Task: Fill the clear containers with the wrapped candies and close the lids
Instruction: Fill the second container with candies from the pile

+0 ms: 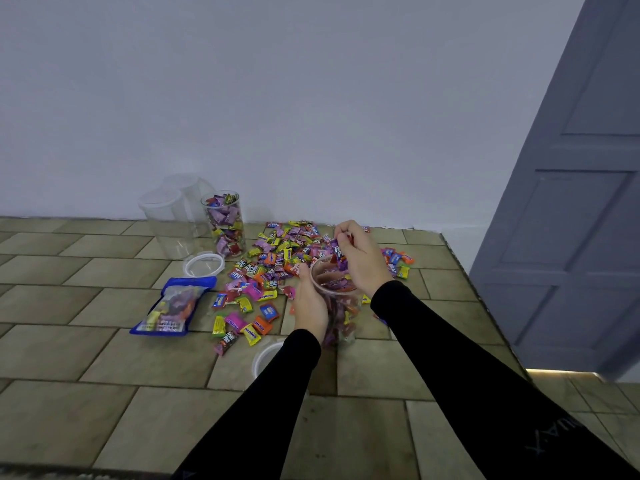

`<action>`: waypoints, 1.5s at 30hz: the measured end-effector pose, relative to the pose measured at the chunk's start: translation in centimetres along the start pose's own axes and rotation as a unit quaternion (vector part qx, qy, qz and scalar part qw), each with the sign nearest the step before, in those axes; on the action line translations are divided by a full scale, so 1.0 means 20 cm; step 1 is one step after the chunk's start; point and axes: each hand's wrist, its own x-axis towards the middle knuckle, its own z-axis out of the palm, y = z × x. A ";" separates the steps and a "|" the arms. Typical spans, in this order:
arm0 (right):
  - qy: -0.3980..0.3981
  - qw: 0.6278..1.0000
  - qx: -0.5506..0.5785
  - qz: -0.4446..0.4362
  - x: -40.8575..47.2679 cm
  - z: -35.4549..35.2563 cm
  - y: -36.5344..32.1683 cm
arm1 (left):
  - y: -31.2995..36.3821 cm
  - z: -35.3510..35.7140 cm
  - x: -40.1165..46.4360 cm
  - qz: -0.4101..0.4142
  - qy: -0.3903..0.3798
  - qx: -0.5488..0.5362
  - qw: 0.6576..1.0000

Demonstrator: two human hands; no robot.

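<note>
We are observing 2 bare hands in black sleeves working over a tiled surface (104,358). The left hand (310,304) is wrapping its fingers around the side of a clear container (341,306), holding it tilted with its mouth facing away from the person; the container is already holding many wrapped candies. The right hand (360,254) is hovering directly over that mouth, its fingertips pinching a purple wrapped candy (336,249) just above the rim.

Beyond both hands, a loose candy pile (277,258) is spreading across the tiles, reaching past the right hand on its far right side. Further left of the left hand, a blue candy bag (173,306) is lying flat. Beyond that bag, a white lid (203,264) is resting on the tiles. Behind the lid, a filled container (224,223) is standing upright without a lid, and 2 empty containers (169,226) are standing just beside it, to its left. Nearer the person, a second white lid (265,358) is lying partly hidden under the left sleeve. To the right of the right arm, a grey door (571,202) is standing against the white wall (277,98).
</note>
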 end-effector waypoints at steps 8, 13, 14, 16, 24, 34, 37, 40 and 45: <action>-0.016 0.999 -0.026 -0.019 0.02 -0.01 0.04 | 0.02 0.00 -0.03 -0.005 0.013 0.004 1.000; -0.063 0.998 0.003 -0.017 0.01 -0.02 0.04 | 0.01 0.00 -0.04 0.002 0.023 0.027 0.999; -0.067 0.997 -0.003 -0.021 0.01 -0.02 0.05 | 0.02 0.00 -0.04 0.000 0.018 0.025 1.000; -0.080 0.996 -0.012 -0.029 0.01 -0.03 0.05 | 0.01 -0.01 -0.02 -0.001 -0.001 0.045 0.999; -0.100 0.994 -0.017 -0.046 0.00 -0.06 0.07 | -0.07 -0.06 0.02 -0.022 0.004 0.128 0.992; 0.071 0.997 0.003 -0.033 -0.02 -0.19 0.18 | 0.27 0.02 -0.15 0.134 0.047 0.120 0.983; 0.084 0.996 -0.022 0.014 -0.03 -0.25 0.29 | 0.38 0.13 -0.22 0.241 0.046 0.188 0.951; 0.090 0.993 -0.059 0.053 -0.05 -0.31 0.38 | 0.41 0.26 -0.27 0.322 0.002 0.294 0.900; 0.076 0.987 -0.113 0.086 -0.05 -0.41 0.52 | 0.26 0.45 -0.33 0.349 -0.083 0.404 0.842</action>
